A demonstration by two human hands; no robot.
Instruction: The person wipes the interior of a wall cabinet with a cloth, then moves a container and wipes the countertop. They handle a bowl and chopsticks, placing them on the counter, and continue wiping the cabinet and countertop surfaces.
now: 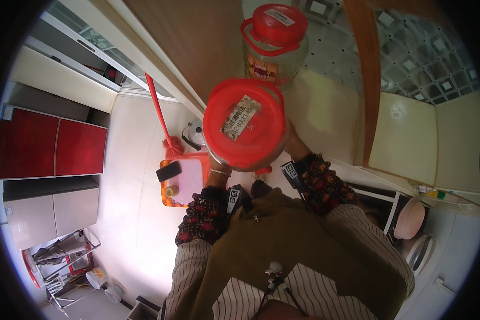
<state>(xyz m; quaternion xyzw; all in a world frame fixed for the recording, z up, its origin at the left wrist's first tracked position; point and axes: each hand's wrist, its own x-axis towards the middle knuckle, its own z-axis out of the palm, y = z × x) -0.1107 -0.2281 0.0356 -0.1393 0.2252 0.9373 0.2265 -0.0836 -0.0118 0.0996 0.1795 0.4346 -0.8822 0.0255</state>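
Note:
A large clear jar with a red lid is held up in front of my chest, its lid facing the camera and a worn label with writing on top. My left hand grips the jar's near left side, mostly hidden beneath the lid. Around the jar's right side is my right hand, its fingers partly hidden. Just beyond, a second clear glass jar with a red screw lid and red carrying handle stands on the ledge by the patterned tiles.
Below to the left are a small table with a black phone and a small jar, a metal kettle and a red-handled broom. Red cabinets line the far left. A wooden post rises at right.

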